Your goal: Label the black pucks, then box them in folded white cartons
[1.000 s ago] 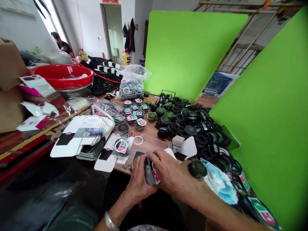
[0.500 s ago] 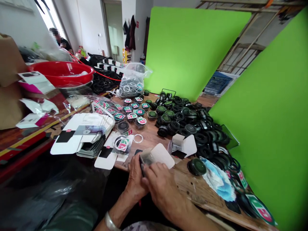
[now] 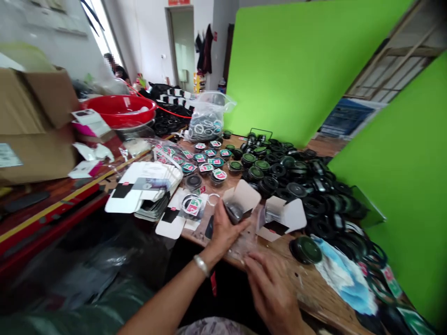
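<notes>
My left hand (image 3: pixel 223 232) is closed round a small open cardboard box (image 3: pixel 246 197), white-flapped, tilted over the table. Inside the box a dark round part in clear plastic shows; its exact kind is unclear. Beside it, to the right, stands a second open box (image 3: pixel 274 215) with its flaps up and clear plastic inside. At the table's front edge my right hand (image 3: pixel 274 284) has its fingers bent together at a clear plastic bag (image 3: pixel 240 245), apparently pinching its edge. A round green-topped black part (image 3: pixel 306 250) lies to the right of that hand.
Flat folded boxes (image 3: pixel 145 184) are stacked on the left, near a stickered ring pack (image 3: pixel 191 204). Black round parts (image 3: pixel 296 188) crowd the right side, with a blue-white cloth (image 3: pixel 349 279) in front. Green panels (image 3: pixel 296 70) stand behind. A red basin (image 3: pixel 118 111) sits back left.
My right hand has come out of the held box and moved down to the table's front edge. My left hand has carried the box forward. The view has turned left.
</notes>
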### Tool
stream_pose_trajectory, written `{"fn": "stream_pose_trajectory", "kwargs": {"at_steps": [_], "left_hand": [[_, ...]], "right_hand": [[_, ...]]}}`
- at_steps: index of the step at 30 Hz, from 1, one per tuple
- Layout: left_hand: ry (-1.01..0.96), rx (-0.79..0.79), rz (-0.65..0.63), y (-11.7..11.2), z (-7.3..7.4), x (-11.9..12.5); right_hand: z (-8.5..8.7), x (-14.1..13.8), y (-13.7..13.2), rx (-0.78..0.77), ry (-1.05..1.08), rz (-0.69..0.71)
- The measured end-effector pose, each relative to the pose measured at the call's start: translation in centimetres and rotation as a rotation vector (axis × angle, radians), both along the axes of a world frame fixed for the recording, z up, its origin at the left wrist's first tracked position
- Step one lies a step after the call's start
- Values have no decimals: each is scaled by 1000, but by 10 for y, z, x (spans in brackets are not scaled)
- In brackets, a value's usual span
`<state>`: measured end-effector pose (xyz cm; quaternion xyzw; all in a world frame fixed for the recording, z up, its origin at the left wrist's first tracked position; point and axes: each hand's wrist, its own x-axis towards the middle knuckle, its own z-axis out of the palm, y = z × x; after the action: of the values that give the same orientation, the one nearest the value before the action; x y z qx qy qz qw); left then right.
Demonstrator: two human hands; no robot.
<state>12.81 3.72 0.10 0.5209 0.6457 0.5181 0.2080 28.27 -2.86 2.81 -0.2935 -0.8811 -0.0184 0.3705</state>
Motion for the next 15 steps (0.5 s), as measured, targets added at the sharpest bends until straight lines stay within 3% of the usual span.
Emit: {"fn": "stream_pose_trajectory", "kwargs": {"at_steps": [3, 5, 8, 11, 13, 15], "left_hand": [[86, -8, -32, 17, -19, 10], [143, 4, -75, 9, -29, 12], [228, 43, -144, -31, -38, 7], [313, 86, -238, -82, -44, -3], [439, 110, -366, -111, -47, -7], [597, 36, -528, -133, -51, -7]], "right_hand": [[-39, 19, 11, 11, -24, -120], [-59, 26, 16, 16, -32, -186], [-73, 28, 18, 26, -93, -219], [-74, 25, 16, 35, -152, -260], [-71, 22, 14, 33, -172, -292], [-68, 21, 12, 17, -182, -310]]}}
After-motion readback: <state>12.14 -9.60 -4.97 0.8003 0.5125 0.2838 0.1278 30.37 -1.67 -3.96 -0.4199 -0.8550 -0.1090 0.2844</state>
